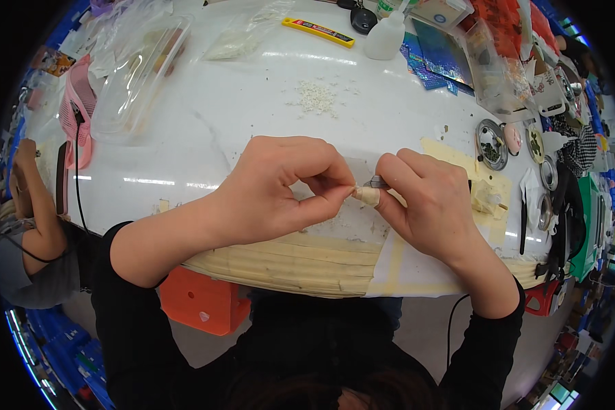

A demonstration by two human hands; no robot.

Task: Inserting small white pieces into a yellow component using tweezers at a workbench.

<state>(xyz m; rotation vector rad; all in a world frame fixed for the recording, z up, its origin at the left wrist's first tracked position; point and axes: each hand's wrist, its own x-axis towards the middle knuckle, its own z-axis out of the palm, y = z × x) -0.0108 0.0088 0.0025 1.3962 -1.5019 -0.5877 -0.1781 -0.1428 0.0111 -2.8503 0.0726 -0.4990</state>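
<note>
Over the front middle of the white table, my left hand (287,188) is closed in a pinch, thumb against index finger. Whatever lies between those fingertips is too small to make out. Just right of the pinch is a small beige, wrapped-looking piece (367,196); I cannot tell whether it is a loose piece or a covering on a fingertip. My right hand (427,198) is closed with its fingers curled, and a short grey metal tool (376,182) shows between its fingers and points at the left fingertips. Most of that tool is hidden by the hand.
Small white chips (316,97) lie heaped on the table (219,102). Beyond them are a yellow cutter knife (318,31) and a white squeeze bottle (386,35). A clear plastic box (140,78) stands left, round metal tins (492,145) right. Another person's arm (37,198) rests at far left.
</note>
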